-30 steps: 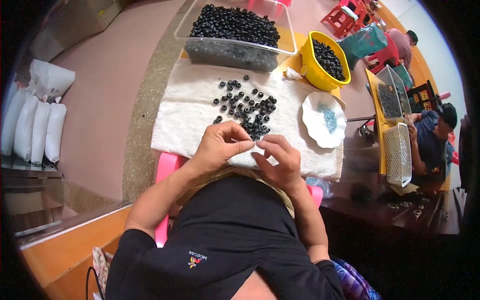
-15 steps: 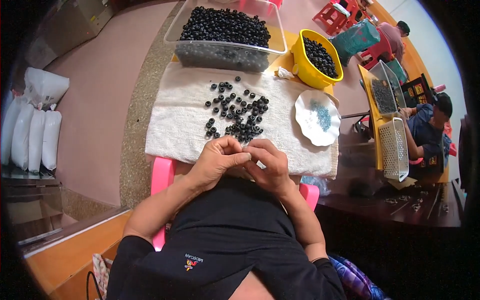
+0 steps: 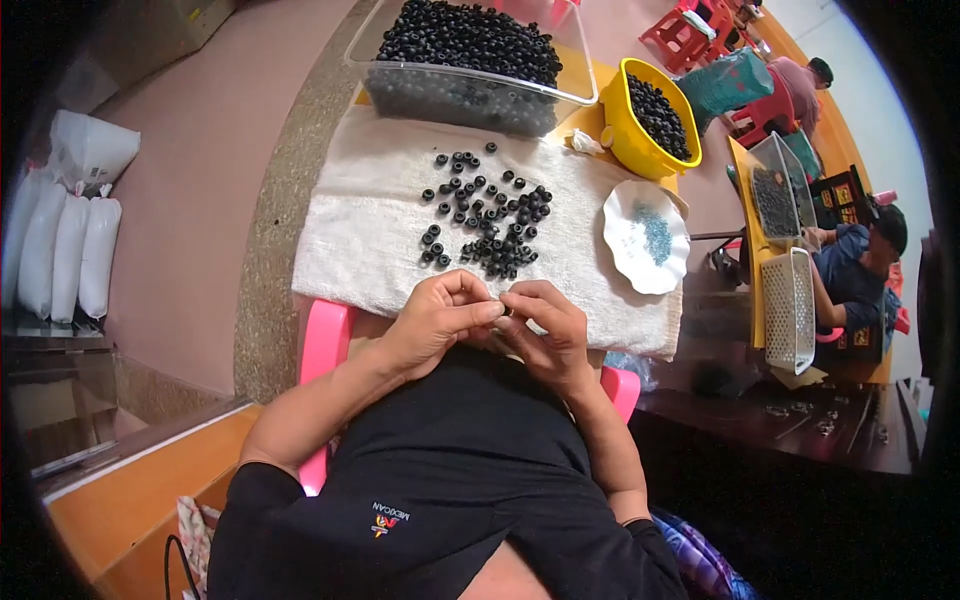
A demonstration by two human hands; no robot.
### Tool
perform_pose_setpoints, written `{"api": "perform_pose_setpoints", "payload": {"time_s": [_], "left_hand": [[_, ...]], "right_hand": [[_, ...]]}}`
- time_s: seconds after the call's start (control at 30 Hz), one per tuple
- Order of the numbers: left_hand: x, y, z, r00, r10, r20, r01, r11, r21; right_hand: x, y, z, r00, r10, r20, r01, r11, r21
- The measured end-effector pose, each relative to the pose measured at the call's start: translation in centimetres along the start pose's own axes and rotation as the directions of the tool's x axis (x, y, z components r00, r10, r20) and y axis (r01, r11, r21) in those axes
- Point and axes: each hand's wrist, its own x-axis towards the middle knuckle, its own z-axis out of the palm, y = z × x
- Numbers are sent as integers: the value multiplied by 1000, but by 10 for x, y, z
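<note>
My left hand (image 3: pixel 445 315) and my right hand (image 3: pixel 548 328) meet above my lap, just off the near edge of a white towel (image 3: pixel 350 235). Between the fingertips shows a small round black piece (image 3: pixel 506 311), pinched by my right thumb and forefinger. My left thumb and forefinger are pressed together against its side; whatever they hold is hidden. Beyond my hands, many like black pieces (image 3: pixel 495 250) with holes lie loose on the towel. To their right sits a white wavy-rimmed plate (image 3: pixel 622 245) bearing tiny pale-blue bits (image 3: pixel 655 235).
Behind the towel stand a clear plastic bin (image 3: pixel 470 108) of black pieces and a yellow basket (image 3: pixel 625 135) of more. A crumpled white tissue (image 3: pixel 584 142) lies between. White sacks (image 3: pixel 62 255) stand at left. At right another person (image 3: pixel 850 265) sits by a white perforated basket (image 3: pixel 790 310).
The view has shifted slightly, so the table things sit a little further right. Between my fingertips the black piece now shows; my hands stay together in nearly the same place.
</note>
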Motion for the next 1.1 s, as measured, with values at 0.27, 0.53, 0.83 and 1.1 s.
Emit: {"api": "perform_pose_setpoints", "payload": {"time_s": [0.27, 0.53, 0.83, 1.1], "left_hand": [[2, -10, -2, 995, 88, -37, -86, 995, 57], [4, -14, 0, 982, 185, -49, -173, 966, 191], [3, -16, -1, 983, 175, -64, -157, 963, 217], [2, -18, -1, 967, 252, -29, -217, 883, 417]], "right_hand": [[2, 2, -1, 1000, -10, -11, 9, 1000, -30], [6, 1, -8, 998, 43, 35, -41, 997, -60], [1, 10, -5, 999, -31, 24, 31, 999, -36], [10, 28, -33, 987, 102, -125, -128, 968, -214]]}}
